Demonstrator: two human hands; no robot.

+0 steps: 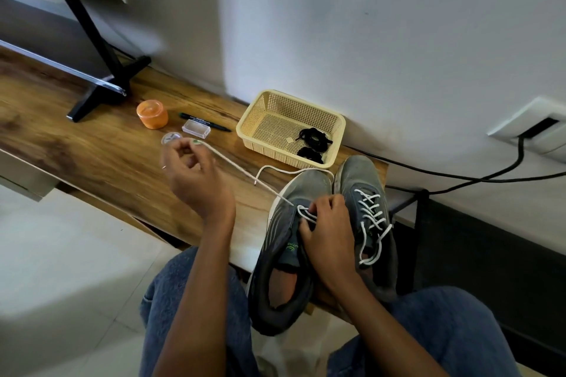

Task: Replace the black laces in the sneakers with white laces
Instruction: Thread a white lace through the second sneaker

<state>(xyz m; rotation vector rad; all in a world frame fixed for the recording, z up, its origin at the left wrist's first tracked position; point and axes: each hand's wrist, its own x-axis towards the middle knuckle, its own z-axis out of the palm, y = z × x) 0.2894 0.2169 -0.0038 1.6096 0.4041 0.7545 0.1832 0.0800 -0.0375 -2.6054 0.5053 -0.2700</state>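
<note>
Grey sneakers (321,223), white laces (372,217). Behind them: cream mesh-pattern basket (260,119) holding black laces (314,139). Left of basket: black marker (203,121), orange container (152,114). Brown wood-grain table (92,144).

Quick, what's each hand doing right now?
Left hand: fingers pinch the white lace, pulling it taut.
Right hand: fingers grip the left sneaker at its eyelets.

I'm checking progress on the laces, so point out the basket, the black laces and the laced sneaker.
basket (266,107), head view, on its back rim.
black laces (314,138), head view, on the upper bundle inside the basket.
laced sneaker (356,171), head view, on its grey toe.
</note>
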